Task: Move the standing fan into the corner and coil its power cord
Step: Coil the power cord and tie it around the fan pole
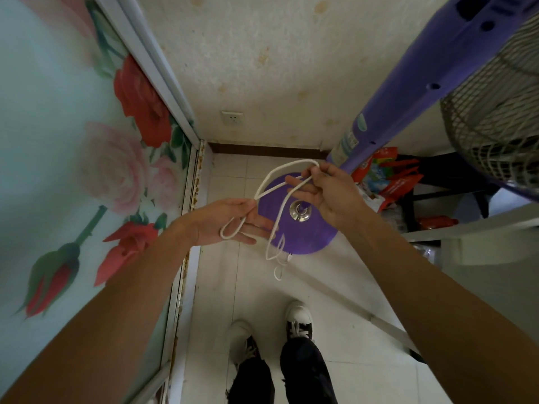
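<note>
A purple standing fan rises at the right, its column (408, 91) slanting up from a round purple base (306, 231) on the tiled floor near the room's corner. Its wire grille (493, 112) fills the upper right. The white power cord (280, 170) stretches in loops between both hands above the base. My left hand (230, 221) pinches one loop between thumb and fingers. My right hand (326, 193) grips the cord's other bend, higher and to the right. More cord hangs down to the floor beside the base.
A glass door with printed roses (96, 158) lines the left side. A wall socket (232, 118) sits on the far wall. Red bags (390, 173) and a dark shelf crowd the right. My two feet (271, 325) stand on the white tiles below.
</note>
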Motion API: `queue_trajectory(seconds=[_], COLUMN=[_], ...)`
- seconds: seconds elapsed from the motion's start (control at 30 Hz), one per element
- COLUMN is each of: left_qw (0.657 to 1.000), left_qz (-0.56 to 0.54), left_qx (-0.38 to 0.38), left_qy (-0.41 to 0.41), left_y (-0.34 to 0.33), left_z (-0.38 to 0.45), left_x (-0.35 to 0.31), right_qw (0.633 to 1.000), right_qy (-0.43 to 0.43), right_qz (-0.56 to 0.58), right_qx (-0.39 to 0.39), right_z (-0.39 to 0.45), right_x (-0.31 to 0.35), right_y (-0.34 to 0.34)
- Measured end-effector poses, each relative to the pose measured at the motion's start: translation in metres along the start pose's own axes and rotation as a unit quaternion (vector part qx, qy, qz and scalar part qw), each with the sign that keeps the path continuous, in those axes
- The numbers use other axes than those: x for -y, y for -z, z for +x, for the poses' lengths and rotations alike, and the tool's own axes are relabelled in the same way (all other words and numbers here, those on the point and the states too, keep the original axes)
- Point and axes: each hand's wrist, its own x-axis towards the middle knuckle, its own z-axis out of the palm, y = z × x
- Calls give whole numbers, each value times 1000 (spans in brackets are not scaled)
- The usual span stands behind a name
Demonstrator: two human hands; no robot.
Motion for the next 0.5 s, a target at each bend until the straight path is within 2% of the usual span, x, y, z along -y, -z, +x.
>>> queue_trajectory(seconds=[0.1,0.17,0.3,0.37,0.4,0.43,0.5], left_qw=[999,998,997,995,993,991,986], left_qz=[-33,-57,-74,-91,-106,-125,-162], left_qx=[-5,-12,-32,-42,-43,-40,-17], left_qy=[2,5,15,7,-4,-16,-36], left_y=[1,1,-3,-5,-6,-7,-9], left_z=[0,-2,-8,-10,-10,-9,-8], left_x=[2,5,-2,-9,-14,-19,-28], right_qw=[1000,1000,971,955,947,920,806], right_qy=[-2,13,106,95,79,78,94], right_qz=[22,-2,-195,-257,-296,-381,-570], right_qx=[-10,-16,-87,-112,-96,-47,125], right_z=[-1,-1,-5,-15,-20,-26,-36], right_x=[-1,0,-20,-48,-64,-79,-106], right_y=[-3,-2,8,11,15,19,22])
